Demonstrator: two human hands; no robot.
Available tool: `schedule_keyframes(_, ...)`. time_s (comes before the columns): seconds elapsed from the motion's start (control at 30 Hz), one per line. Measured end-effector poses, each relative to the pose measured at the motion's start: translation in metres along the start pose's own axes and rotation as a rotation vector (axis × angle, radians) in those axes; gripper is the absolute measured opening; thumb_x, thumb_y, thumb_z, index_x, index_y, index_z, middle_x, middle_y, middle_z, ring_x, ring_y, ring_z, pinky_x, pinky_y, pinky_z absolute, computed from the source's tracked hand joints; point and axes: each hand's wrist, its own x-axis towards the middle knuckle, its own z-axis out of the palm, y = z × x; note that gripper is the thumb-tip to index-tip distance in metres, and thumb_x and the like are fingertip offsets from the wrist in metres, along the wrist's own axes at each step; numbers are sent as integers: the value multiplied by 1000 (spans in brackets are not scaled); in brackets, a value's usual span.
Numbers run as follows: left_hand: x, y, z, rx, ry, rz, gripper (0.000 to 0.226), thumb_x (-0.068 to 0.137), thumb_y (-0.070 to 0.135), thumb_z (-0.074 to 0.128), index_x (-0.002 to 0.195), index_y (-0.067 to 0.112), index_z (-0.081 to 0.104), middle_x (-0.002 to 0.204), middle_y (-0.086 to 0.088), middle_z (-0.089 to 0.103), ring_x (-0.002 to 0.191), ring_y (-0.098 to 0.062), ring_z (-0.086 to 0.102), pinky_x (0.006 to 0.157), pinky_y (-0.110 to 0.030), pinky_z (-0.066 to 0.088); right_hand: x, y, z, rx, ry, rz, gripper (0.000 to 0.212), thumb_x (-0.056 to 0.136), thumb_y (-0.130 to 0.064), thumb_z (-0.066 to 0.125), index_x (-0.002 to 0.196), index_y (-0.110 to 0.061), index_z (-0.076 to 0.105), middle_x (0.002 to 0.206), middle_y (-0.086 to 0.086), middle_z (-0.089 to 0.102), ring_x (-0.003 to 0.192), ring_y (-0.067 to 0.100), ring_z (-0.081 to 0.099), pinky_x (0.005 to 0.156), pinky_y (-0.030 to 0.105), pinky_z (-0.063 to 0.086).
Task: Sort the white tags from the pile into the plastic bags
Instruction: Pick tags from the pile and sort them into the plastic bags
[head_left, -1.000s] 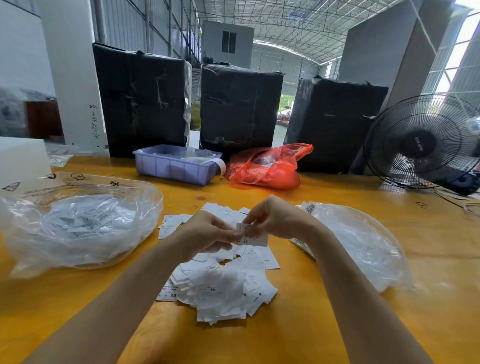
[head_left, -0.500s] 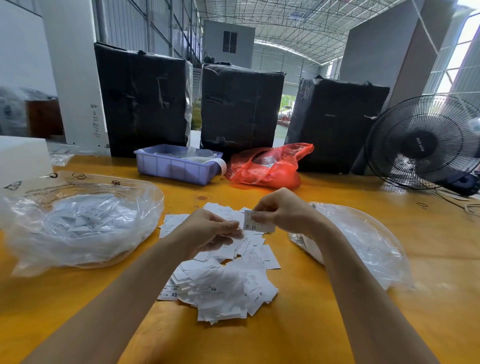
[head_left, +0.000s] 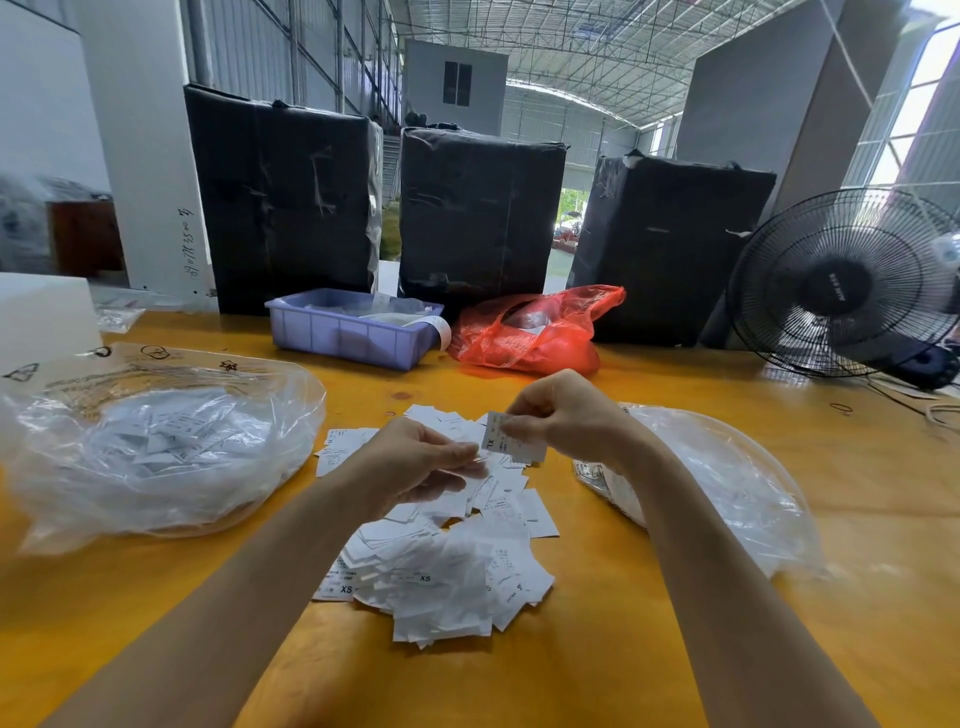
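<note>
A loose pile of white tags (head_left: 441, 577) lies on the yellow table (head_left: 597, 665) in front of me, some printed XS. Above its far end my right hand (head_left: 563, 415) pinches a white tag marked XL (head_left: 511, 446) between thumb and fingers. Just to its left, a little lower, is my left hand (head_left: 415, 462) with fingers curled; thumb and fingertips are pressed on a thin white tag edge. A clear plastic bag (head_left: 156, 452) holding several tags lies to the left. Another clear bag (head_left: 737, 493) with tags lies to the right, partly behind my right forearm.
At the table's back stand a purple plastic tray (head_left: 353, 332), a red plastic bag (head_left: 535, 332) and three black wrapped boxes (head_left: 478, 213). A black fan (head_left: 841, 286) stands at the back right with its cable on the table. A white block (head_left: 41, 312) is far left.
My right hand has lifted the XL tag up and away to the right, out of my left hand's fingers. The left hand has stayed over the pile.
</note>
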Motion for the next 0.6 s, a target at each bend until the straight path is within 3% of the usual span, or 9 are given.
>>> schedule_keyframes(0.07, 0, 0, -1, 2, 8, 4, 15, 86, 20, 66, 81, 8, 73, 81, -1, 75, 55, -4, 62, 50, -14, 46, 0, 1, -4, 16, 43, -5, 12, 88, -17, 65, 92, -8, 72, 80, -5, 64, 79, 9, 62, 61, 18, 51)
schedule_keyframes(0.13, 1, -1, -1, -1, 6, 5, 15, 86, 19, 66, 81, 7, 73, 81, -2, 75, 54, -4, 62, 49, -14, 46, 0, 0, -5, 41, 39, 1, 12, 87, -17, 66, 92, -9, 72, 80, -7, 64, 77, 7, 61, 58, 14, 48)
schedule_keyframes(0.4, 1, -1, 0, 24, -29, 15, 17, 85, 23, 66, 81, 8, 74, 86, -2, 76, 57, -4, 62, 49, -14, 46, -1, -1, 3, -11, -26, 12, 10, 88, -20, 66, 87, -13, 72, 83, 2, 69, 81, 17, 65, 72, 39, 57)
schedule_keyframes(0.6, 1, 0, 0, 18, -38, 12, 17, 85, 23, 66, 81, 8, 75, 87, -2, 76, 58, -4, 63, 50, -14, 46, 0, -2, 5, -48, -25, 2, 13, 88, -21, 65, 90, -11, 72, 81, 0, 67, 79, 14, 64, 69, 32, 57)
